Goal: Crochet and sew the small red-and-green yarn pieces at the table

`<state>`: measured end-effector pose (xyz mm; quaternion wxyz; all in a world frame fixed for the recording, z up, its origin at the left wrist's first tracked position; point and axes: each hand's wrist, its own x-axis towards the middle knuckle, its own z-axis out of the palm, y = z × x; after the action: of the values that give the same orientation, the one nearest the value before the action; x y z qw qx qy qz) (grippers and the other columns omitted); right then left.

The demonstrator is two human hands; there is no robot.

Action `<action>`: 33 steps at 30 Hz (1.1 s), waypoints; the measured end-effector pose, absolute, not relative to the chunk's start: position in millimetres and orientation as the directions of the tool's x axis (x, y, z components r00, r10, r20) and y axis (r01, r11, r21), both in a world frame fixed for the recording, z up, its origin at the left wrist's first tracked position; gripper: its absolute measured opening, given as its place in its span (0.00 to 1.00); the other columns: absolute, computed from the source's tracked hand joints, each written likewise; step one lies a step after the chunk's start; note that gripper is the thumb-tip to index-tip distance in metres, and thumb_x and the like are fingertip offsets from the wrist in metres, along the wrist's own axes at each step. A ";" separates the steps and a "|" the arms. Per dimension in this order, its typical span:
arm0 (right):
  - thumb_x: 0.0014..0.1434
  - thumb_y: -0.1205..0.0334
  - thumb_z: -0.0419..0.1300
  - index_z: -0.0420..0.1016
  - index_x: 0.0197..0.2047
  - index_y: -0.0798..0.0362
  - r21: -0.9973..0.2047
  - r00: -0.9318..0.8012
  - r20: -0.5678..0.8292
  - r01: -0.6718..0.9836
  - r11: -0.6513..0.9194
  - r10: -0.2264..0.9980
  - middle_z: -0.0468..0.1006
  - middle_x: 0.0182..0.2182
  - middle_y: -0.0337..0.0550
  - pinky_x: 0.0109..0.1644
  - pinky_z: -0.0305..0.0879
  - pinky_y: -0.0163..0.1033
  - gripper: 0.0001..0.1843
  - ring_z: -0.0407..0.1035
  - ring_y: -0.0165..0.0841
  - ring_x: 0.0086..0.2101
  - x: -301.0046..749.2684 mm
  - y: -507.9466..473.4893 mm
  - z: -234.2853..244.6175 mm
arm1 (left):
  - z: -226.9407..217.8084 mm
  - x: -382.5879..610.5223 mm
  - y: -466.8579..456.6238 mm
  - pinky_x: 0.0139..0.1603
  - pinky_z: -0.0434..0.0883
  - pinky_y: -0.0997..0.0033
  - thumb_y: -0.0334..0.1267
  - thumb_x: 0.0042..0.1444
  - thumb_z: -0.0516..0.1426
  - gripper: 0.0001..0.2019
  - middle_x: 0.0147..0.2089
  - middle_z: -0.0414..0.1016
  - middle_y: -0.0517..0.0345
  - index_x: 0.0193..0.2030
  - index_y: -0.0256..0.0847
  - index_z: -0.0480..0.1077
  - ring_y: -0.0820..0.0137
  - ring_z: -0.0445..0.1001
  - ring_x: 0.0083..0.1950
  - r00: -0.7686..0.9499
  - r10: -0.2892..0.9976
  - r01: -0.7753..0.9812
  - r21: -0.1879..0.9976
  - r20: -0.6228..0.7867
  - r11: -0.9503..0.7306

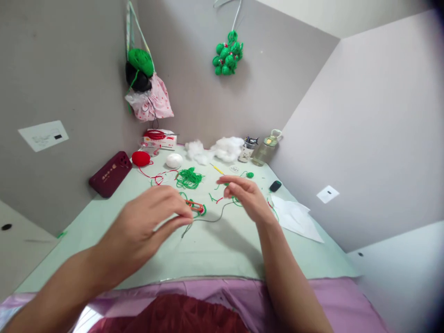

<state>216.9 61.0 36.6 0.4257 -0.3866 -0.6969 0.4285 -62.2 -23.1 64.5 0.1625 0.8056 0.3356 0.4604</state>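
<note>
My left hand (149, 222) is raised over the near part of the table, thumb and fingers pinched together. Whatever is between those fingertips is too small to make out. Just beyond them are orange thread snips (196, 206) and a small green-and-red crocheted piece (202, 211). A thin dark cord (211, 220) runs across the table, passing close to the left fingertips. To the right, my right hand (246, 194) is held up with its fingers stretched leftward and the thumb apart. A bit of green shows by its thumb; I cannot tell whether the hand touches it. A yellow-handled crochet hook (218, 169) lies beyond.
Green yarn (189, 178), a red yarn ball (141, 158), a white yarn ball (174, 160) and stuffing (227, 149) lie farther back. A phone (111, 175) stands left; a bottle (266, 149), a pen cup (247, 151) and white paper (294, 217) are right.
</note>
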 end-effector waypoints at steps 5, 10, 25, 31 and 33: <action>0.61 0.49 0.62 0.77 0.49 0.53 -0.994 -0.746 0.065 0.013 0.112 0.663 0.77 0.30 0.40 0.36 0.66 0.36 0.18 0.68 0.27 0.27 165.9 31.1 36.2 | 38.8 -36.1 -1.3 0.42 0.64 0.64 0.33 0.67 0.51 0.09 0.35 0.71 0.56 0.35 0.43 0.68 0.66 0.67 0.38 0.424 0.651 0.539 0.402 0.630 -0.740; 0.59 0.50 0.65 0.77 0.32 0.55 -0.963 -0.505 0.159 0.112 0.247 0.848 0.69 0.24 0.36 0.31 0.58 0.33 0.15 0.60 0.26 0.26 166.9 35.1 28.9 | 19.3 -35.5 7.8 0.39 0.64 0.65 0.39 0.68 0.47 0.12 0.33 0.66 0.58 0.32 0.43 0.63 0.66 0.65 0.36 0.324 0.816 0.532 0.621 0.479 -0.576; 0.66 0.54 0.57 0.80 0.37 0.52 -0.816 -0.525 0.258 0.331 0.474 0.811 0.75 0.30 0.40 0.36 0.59 0.35 0.14 0.64 0.29 0.29 155.1 29.9 17.6 | -1.3 -31.7 19.9 0.50 0.69 0.66 0.43 0.60 0.60 0.08 0.38 0.77 0.56 0.34 0.44 0.77 0.66 0.74 0.43 0.064 0.907 0.295 0.860 0.417 -0.416; 0.62 0.50 0.60 0.80 0.34 0.55 -0.894 -0.519 0.168 0.279 0.352 0.838 0.72 0.25 0.38 0.28 0.52 0.34 0.17 0.57 0.26 0.25 186.4 46.0 40.3 | 14.1 -49.1 33.8 0.44 0.70 0.67 0.45 0.63 0.56 0.12 0.38 0.76 0.57 0.36 0.45 0.78 0.66 0.73 0.40 0.405 0.836 0.377 0.766 0.370 -0.521; 0.62 0.49 0.61 0.81 0.34 0.55 -0.890 -0.595 0.082 0.318 0.328 0.799 0.70 0.23 0.37 0.27 0.50 0.34 0.17 0.53 0.25 0.23 204.8 52.7 50.6 | 20.0 -56.4 40.3 0.44 0.70 0.67 0.45 0.61 0.58 0.10 0.37 0.76 0.58 0.33 0.45 0.77 0.67 0.73 0.40 0.337 0.851 0.359 0.781 0.403 -0.511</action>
<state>204.8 52.7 50.6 0.2661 -0.3627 -0.7701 0.4524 -56.4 40.3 20.0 0.2947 0.7627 0.3967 0.4172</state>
